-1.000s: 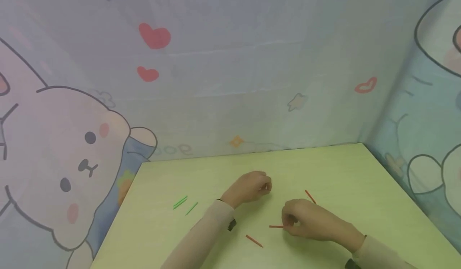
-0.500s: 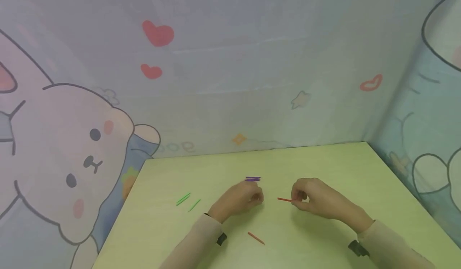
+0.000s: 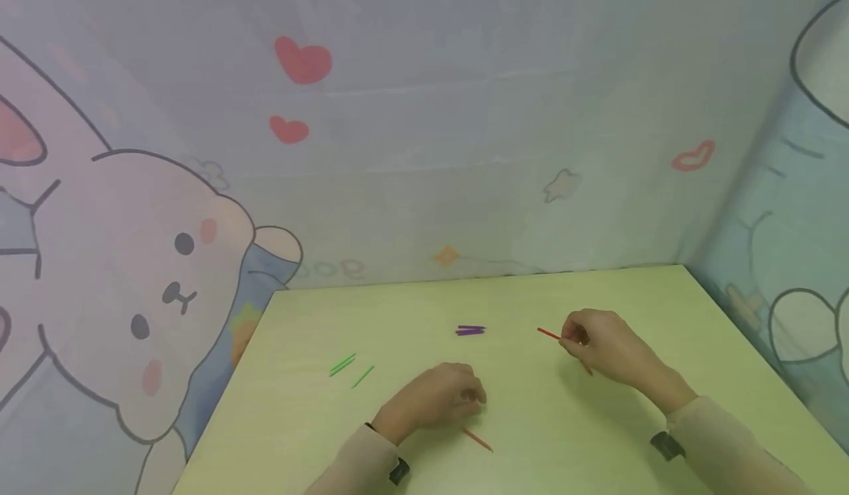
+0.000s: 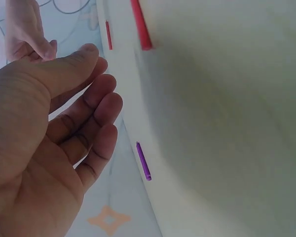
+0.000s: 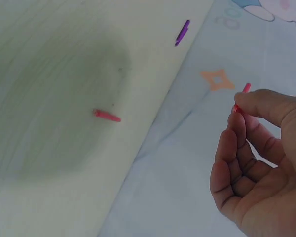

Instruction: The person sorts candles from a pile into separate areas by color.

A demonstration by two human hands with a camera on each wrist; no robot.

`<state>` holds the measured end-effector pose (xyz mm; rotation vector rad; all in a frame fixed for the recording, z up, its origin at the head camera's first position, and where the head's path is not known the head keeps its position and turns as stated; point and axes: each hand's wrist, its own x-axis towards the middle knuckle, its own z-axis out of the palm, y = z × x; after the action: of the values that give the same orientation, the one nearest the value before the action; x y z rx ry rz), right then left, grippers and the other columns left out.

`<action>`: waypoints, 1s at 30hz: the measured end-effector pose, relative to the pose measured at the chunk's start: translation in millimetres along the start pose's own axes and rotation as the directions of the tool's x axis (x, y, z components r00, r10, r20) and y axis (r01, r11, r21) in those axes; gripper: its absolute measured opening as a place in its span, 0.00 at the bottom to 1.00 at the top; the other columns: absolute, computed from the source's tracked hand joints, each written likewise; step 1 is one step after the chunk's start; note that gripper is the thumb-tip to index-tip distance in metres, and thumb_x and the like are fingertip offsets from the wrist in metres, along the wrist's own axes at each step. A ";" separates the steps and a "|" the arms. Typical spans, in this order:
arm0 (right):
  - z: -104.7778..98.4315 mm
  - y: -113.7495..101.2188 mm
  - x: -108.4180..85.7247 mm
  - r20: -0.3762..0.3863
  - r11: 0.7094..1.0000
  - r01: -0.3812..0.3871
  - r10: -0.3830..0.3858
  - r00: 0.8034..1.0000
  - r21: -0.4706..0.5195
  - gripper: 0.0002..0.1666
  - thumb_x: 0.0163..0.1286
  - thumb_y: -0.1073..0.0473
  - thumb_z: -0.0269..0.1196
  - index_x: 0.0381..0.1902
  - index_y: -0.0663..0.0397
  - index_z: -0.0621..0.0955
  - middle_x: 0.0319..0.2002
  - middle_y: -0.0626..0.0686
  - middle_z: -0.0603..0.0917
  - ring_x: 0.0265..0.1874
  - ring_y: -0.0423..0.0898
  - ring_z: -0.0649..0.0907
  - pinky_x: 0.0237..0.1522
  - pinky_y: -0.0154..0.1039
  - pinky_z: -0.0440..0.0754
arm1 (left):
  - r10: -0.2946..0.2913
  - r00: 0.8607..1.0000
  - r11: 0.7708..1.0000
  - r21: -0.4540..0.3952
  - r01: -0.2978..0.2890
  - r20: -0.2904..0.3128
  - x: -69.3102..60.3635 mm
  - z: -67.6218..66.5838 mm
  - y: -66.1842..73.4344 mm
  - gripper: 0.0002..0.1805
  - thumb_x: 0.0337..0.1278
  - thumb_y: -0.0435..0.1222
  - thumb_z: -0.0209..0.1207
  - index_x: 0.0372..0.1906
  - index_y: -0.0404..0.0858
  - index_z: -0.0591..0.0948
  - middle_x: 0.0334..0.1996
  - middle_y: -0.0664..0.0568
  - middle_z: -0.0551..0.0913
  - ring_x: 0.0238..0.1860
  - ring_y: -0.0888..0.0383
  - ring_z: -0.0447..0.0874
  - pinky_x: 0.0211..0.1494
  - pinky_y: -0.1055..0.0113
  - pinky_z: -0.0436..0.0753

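My right hand pinches a thin red stick between thumb and fingertips, raised over the far right of the table. Beneath that hand, partly hidden, another red stick lies on the tabletop; the right wrist view shows this loose red stick too. Nearer the front, my left hand hovers with relaxed, bent fingers and holds nothing. Close by its fingertips a red stick lies slanted, and it looms large as a red stick in the left wrist view.
Purple sticks lie together near the back middle of the pale green table. Several green sticks rest on the left. A printed cloth wall stands behind the table's back edge.
My right hand has moved away from me and rightward with the red stick. My left hand has drawn back toward the front red stick, and the purple sticks have come into view.
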<state>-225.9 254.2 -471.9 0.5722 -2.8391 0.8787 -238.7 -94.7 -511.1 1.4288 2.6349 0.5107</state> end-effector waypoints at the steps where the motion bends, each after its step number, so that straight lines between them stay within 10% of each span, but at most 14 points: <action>1: 0.4 2.8 0.2 -0.010 1.000 -0.019 0.019 1.000 -0.003 0.08 0.74 0.66 0.73 0.36 0.49 0.86 0.26 0.39 0.84 0.21 0.35 0.80 0.32 0.35 0.80 | -0.001 1.000 1.000 0.002 0.001 0.008 -1.8 0.8 1.3 0.06 0.74 0.36 0.72 0.49 0.46 0.94 0.43 0.62 0.89 0.43 0.72 0.83 0.50 0.81 0.80; 8: 5.6 23.4 -2.9 -0.099 0.989 -0.140 0.135 0.986 -0.052 0.07 0.71 0.65 0.74 0.33 0.54 0.86 0.29 0.44 0.86 0.27 0.41 0.80 0.30 0.38 0.78 | 0.024 0.998 0.998 0.052 -0.027 0.050 -11.4 12.8 8.2 0.10 0.65 0.42 0.79 0.49 0.50 0.95 0.40 0.67 0.85 0.41 0.74 0.78 0.50 0.84 0.76; 19: 4.8 40.9 -8.9 -0.027 0.923 -0.381 0.380 0.925 -0.050 0.12 0.67 0.64 0.68 0.22 0.57 0.82 0.25 0.49 0.82 0.23 0.45 0.75 0.25 0.39 0.73 | 0.057 0.998 0.990 0.125 -0.059 0.017 -18.0 19.8 13.7 0.11 0.60 0.44 0.82 0.46 0.49 0.94 0.38 0.65 0.85 0.38 0.75 0.73 0.46 0.86 0.73; 30: 11.2 47.3 -11.5 0.030 0.903 -0.429 0.430 0.902 -0.033 0.20 0.64 0.64 0.68 0.14 0.49 0.76 0.17 0.43 0.68 0.20 0.41 0.67 0.22 0.34 0.65 | 0.073 0.997 0.993 0.088 -0.075 0.032 -20.0 17.6 15.3 0.04 0.66 0.39 0.78 0.37 0.51 0.93 0.33 0.69 0.83 0.36 0.78 0.74 0.46 0.87 0.73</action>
<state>-233.6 287.5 -508.3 -0.0557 -3.0585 0.8923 -211.2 -99.2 -523.9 1.5525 2.6215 0.3804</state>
